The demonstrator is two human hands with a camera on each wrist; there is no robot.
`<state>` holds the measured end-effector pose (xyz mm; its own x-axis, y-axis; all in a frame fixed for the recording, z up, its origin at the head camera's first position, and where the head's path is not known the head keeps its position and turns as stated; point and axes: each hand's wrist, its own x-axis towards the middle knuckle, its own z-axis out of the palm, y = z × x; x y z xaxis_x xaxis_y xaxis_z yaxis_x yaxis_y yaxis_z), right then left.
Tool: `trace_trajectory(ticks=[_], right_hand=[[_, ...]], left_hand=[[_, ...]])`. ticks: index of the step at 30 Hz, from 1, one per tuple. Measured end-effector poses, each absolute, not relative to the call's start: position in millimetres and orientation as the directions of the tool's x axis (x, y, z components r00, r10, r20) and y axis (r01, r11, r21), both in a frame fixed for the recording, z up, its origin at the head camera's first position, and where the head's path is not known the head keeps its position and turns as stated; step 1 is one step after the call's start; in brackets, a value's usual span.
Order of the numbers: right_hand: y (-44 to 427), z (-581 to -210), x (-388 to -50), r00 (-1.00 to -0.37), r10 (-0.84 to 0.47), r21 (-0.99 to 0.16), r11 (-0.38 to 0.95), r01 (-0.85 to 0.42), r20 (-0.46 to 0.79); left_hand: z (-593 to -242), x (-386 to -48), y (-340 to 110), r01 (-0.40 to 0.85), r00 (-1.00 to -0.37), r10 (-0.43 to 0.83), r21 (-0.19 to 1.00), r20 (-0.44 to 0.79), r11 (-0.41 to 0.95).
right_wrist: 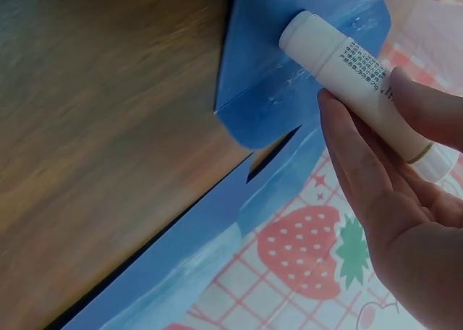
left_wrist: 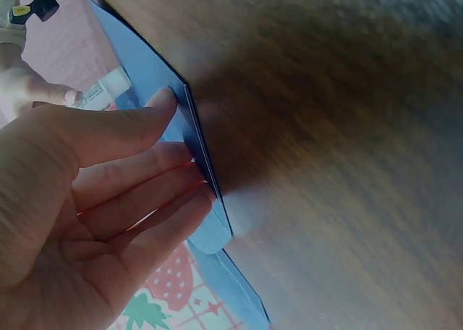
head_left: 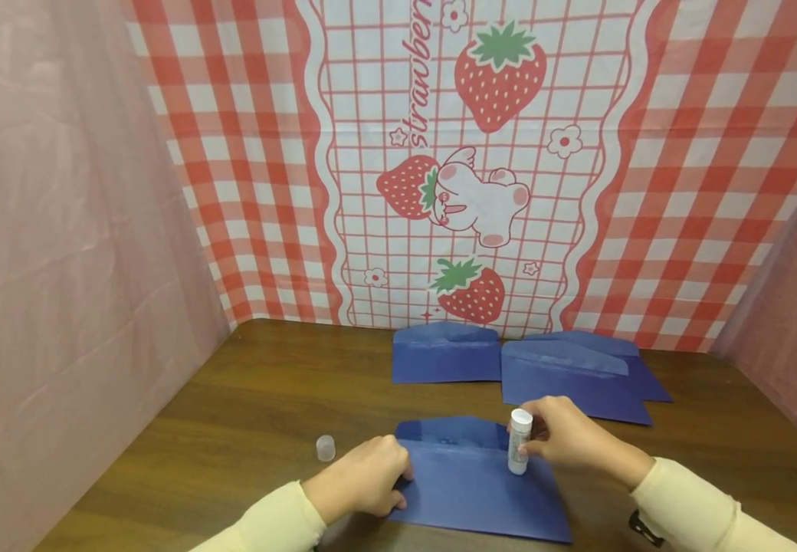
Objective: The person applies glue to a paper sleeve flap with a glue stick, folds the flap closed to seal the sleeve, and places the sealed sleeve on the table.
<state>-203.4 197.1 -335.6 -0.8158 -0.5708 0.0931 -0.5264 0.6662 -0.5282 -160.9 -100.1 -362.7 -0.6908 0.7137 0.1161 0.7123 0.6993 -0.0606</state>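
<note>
- Evidently, a navy-blue envelope [head_left: 460,491] is being worked on, laid flat with its open flap [head_left: 454,432] turned away from the person; all other places are given from this envelope.
- Over its right part, just on the body side of the flap crease, a white glue stick [head_left: 517,441] is held nearly upright; whether its lower end is touching the paper cannot be told.
- The glue stick is gripped narrowly by the right hand [head_left: 567,433], between thumb and fingers.
- The left edge is steadied by the left hand [head_left: 371,475], whose thumb and fingers are set loosely apart on the paper, with nothing enclosed.
- Small whitish specks are seen by the crease, so gluing is judged to be begun but not finished; the flap has not been folded down.
- To its left, the translucent cap [head_left: 326,448] is left off the stick; recapping remains.
- Beyond it, a far-left envelope [head_left: 447,364] and, farther right, an overlapping pair, the upper envelope [head_left: 571,383] and the lower envelope [head_left: 655,383], are laid with flaps open. Pale bands on the first two flaps may be glue; sealing is judged undone on all four.
- Behind everything, a strawberry-print cloth [head_left: 267,192] is hung.
</note>
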Motion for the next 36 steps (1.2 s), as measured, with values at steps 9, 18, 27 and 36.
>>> trace_trajectory(ticks=[9,18,27,36], right_hand=[[216.1,-337.3,-200.4,-0.827,-0.544,-0.463,0.703,-0.540,0.139],[225.6,-332.6,-219.2,-0.916,-0.401,-0.726,0.637,-0.261,-0.022],[227.5,-332.0,-261.9,-0.703,-0.708,-0.940,-0.195,0.279,-0.062],[206.2,-339.6,-284.9,-0.738,-0.636,-0.942,-0.047,0.332,-0.228]], left_hand=[[-364.4,-161.4,-98.9,0.720,-0.681,0.721,-0.061,0.125,0.691],[-362.7,-161.2,-100.9,0.721,-0.688,0.718,-0.018,0.102,0.693],[-365.1,-161.7,-99.2,0.717,-0.690,0.716,-0.029,0.106,0.696],[-364.2,-163.6,-100.5,0.717,-0.687,0.717,-0.049,0.115,0.695]])
